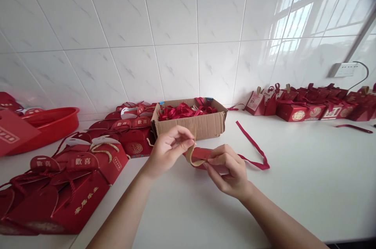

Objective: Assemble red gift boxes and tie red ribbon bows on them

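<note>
A gold ribbon (190,157) curves between my two hands above the white table. My left hand (169,151) pinches its upper end between thumb and fingers. Lower down, my right hand (230,170) has its fingertips closed on the ribbon's other part. Behind the hands lies a small red box (202,153), partly covered by my right hand and the ribbon. From behind the right hand a dark red ribbon (254,145) runs out across the table and bends back toward the wall.
A cardboard box (188,125) full of red ribbons stands against the tiled wall. Larger red gift boxes (85,198) and a red plastic basin (53,133) take up the left. Several small red boxes (293,112) line the back right, near a loose dark red strip (354,127).
</note>
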A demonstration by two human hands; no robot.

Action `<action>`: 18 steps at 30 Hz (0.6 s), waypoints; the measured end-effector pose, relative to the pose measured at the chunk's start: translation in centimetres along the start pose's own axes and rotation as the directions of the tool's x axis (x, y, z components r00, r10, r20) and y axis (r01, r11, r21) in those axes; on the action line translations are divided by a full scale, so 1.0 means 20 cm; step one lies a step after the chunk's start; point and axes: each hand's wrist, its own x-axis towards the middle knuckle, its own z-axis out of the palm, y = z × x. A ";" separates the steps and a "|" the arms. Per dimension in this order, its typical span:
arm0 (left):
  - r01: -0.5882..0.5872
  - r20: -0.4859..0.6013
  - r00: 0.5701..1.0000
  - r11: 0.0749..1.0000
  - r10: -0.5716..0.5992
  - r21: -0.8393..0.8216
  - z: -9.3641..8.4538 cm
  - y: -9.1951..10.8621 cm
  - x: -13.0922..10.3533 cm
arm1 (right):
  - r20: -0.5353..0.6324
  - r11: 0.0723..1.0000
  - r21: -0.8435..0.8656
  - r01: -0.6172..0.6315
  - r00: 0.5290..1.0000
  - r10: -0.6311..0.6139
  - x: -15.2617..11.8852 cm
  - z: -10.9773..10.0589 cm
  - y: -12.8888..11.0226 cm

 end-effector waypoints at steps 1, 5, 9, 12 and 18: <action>0.036 0.047 0.998 0.999 -0.036 0.004 0.00 -0.02 -0.01 | 0.001 1.000 -0.012 0.012 1.000 -0.012 0.00 0.00 0.00; 0.076 0.144 0.987 0.996 -0.068 -0.053 -0.01 -0.06 -0.07 | -0.007 0.999 -0.037 0.021 1.000 -0.022 0.01 0.00 -0.01; -0.022 0.140 0.990 1.000 0.019 0.018 0.01 -0.09 -0.10 | -0.002 0.999 -0.029 0.019 1.000 -0.019 0.01 0.00 -0.01; -0.089 0.107 0.991 0.995 0.083 0.051 0.03 -0.10 -0.11 | 0.000 0.999 -0.026 0.021 1.000 -0.021 0.00 0.01 0.00; -0.006 0.062 0.998 1.000 0.007 -0.013 0.08 -0.10 -0.13 | 0.010 0.999 -0.015 0.041 0.999 -0.040 0.00 0.01 -0.01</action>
